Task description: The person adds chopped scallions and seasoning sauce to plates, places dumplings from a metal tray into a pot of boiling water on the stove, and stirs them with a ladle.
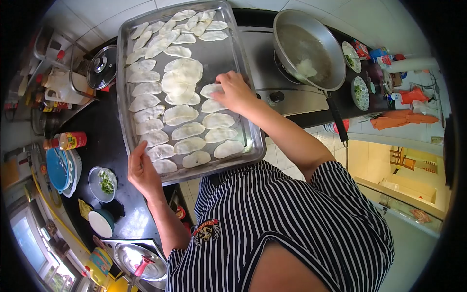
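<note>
A large metal tray (pixel 127 107) carries rows of raw dumplings (pixel 181 115), with a stack of round dough wrappers (pixel 182 75) near its middle. My left hand (pixel 144 170) grips the tray's near left rim, thumb on top; its other fingers are partly hidden. Over the tray's right side, my right hand (pixel 236 92) has its fingers closed on one dumpling (pixel 212 90), which still lies low among the others. To the right, a deep metal pan (pixel 335 63) on the stove holds liquid and a pale dumpling-like piece (pixel 306 68).
The pan's black handle (pixel 337 117) juts toward me past the stove (pixel 292 100). Plates with chopped greens (pixel 360 92) stand beyond the pan. Left on the black counter are a bowl of chopped greens (pixel 103 184), a red-labelled jar (pixel 73 140) and a glass lid (pixel 102 67).
</note>
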